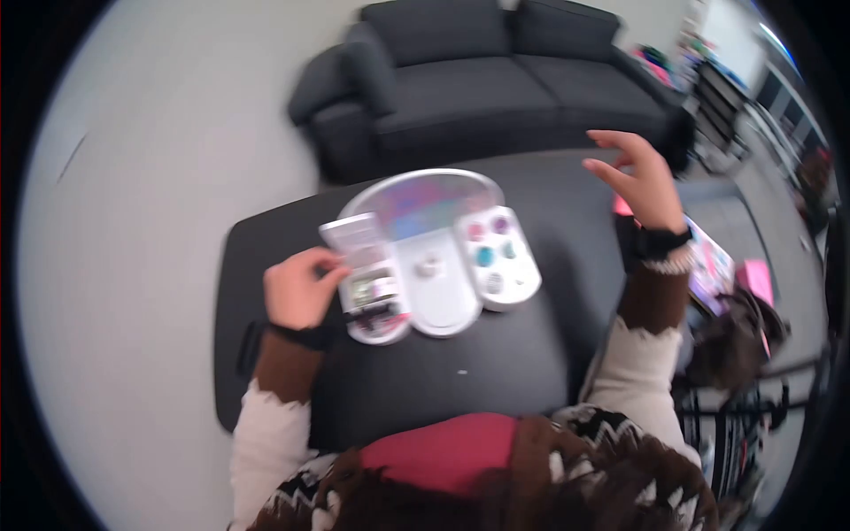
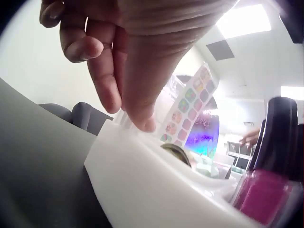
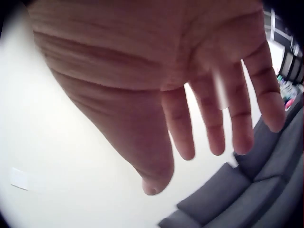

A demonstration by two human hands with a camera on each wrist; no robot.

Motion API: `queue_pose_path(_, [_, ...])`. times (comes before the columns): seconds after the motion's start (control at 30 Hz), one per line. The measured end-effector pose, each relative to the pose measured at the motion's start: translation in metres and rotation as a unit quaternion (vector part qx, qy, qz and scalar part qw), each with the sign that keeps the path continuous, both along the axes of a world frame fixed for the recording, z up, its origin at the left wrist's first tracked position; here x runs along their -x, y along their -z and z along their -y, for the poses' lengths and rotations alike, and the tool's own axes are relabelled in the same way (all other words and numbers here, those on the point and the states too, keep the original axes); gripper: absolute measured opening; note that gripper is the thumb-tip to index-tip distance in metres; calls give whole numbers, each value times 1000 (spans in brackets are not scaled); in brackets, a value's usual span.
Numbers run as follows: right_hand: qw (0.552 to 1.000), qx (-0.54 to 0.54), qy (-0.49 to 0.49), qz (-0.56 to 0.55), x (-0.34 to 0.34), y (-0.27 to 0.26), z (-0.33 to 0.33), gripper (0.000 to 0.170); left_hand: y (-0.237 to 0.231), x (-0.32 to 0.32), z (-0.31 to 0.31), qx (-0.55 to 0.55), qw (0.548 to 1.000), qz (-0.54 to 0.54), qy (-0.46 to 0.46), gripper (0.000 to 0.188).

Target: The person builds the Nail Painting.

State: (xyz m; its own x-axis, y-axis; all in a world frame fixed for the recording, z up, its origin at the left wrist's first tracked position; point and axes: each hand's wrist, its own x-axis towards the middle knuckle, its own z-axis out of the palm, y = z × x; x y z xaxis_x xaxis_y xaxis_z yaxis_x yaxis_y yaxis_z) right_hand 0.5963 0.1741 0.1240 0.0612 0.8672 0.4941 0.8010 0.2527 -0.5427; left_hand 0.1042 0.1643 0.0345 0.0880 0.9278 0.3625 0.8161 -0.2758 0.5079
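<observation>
My left hand (image 1: 301, 288) is at the left compartment of a white, fold-out cosmetics case (image 1: 443, 305). In the left wrist view, its thumb and index finger pinch clear plastic (image 2: 122, 119) at the compartment's white rim. A sheet of colourful nail stickers (image 2: 187, 107) stands tilted just beyond the thumb. Nearer the camera is a magenta nail polish bottle (image 2: 266, 197) with a black cap. My right hand (image 1: 642, 173) is raised over the table's right side, holding nothing, with its thumb and fingers apart.
The case's right compartment (image 1: 500, 257) carries several coloured round pieces, and a shiny rounded panel (image 1: 434, 199) stands behind. A small pale item (image 1: 431, 264) lies in its middle tray. Pink boxes (image 1: 755, 279) and a dark bag (image 1: 739, 341) are at the right. A grey sofa (image 1: 496, 93) stands beyond the black table (image 1: 398, 389).
</observation>
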Motion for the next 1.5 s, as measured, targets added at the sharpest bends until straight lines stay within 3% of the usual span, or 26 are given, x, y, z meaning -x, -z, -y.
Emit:
queue_pose_path(0.1, [965,178,171,91,-98,51,-3,64,16,18,-9,50,995,81,24,24])
queue_pose_path(0.17, [881,309,298,197,-96,65,13,81,8,18,-8,79,993,88,-13,23])
queue_pose_path(0.23, [859,383,292,174,-107,88,18,94,17,23,-10,96,983,157,-2,26])
queue_pose_path(0.27, [856,398,280,175,-104,92,20,99,24,27,-14,95,983,158,-1,26])
queue_pose_path(0.3, [856,397,279,178,-104,97,20,99,34,34,-17,155,959,236,23,31])
queue_pose_path(0.33, [873,368,282,152,-105,104,16,99,44,39,-19,214,924,314,44,37])
queue_pose_path(0.37, [889,339,282,125,-106,111,15,99,52,39,-17,213,923,318,38,37])
queue_pose_path(0.43, [901,288,284,160,-108,123,9,95,58,36,-13,226,877,410,105,51])
queue_pose_path(0.5, [891,302,273,201,-114,126,-4,93,57,34,-9,264,858,418,137,66])
queue_pose_path(0.57, [910,292,254,145,-92,109,9,91,59,34,-7,235,860,419,174,73])
queue_pose_path(0.63, [926,271,230,127,-53,84,20,86,59,34,-8,260,830,454,193,80])
queue_pose_path(0.73, [980,185,11,-73,40,30,59,74,51,28,-1,270,830,450,187,86])
queue_pose_path(0.83, [926,151,-198,-284,96,42,70,73,46,27,0,275,828,454,182,94])
queue_pose_path(0.9, [889,188,-222,-354,132,34,76,79,46,29,0,285,843,421,178,99])
queue_pose_path(0.97, [939,151,-183,-250,167,44,74,82,46,28,4,275,849,417,174,102])
queue_pose_path(1.0, [932,154,-206,-254,184,46,74,82,42,27,7,272,852,412,173,102])
queue_pose_path(1.03, [978,151,-118,-79,196,45,75,83,40,26,8,271,852,409,181,102])
queue_pose_path(1.07, [985,139,-18,101,204,45,77,83,44,27,11,267,853,412,175,102])
queue_pose_path(1.3, [960,100,36,258,228,65,74,78,39,22,16,252,870,388,169,101])
queue_pose_path(1.5, [959,109,48,257,227,65,72,75,33,18,21,227,885,376,157,102])
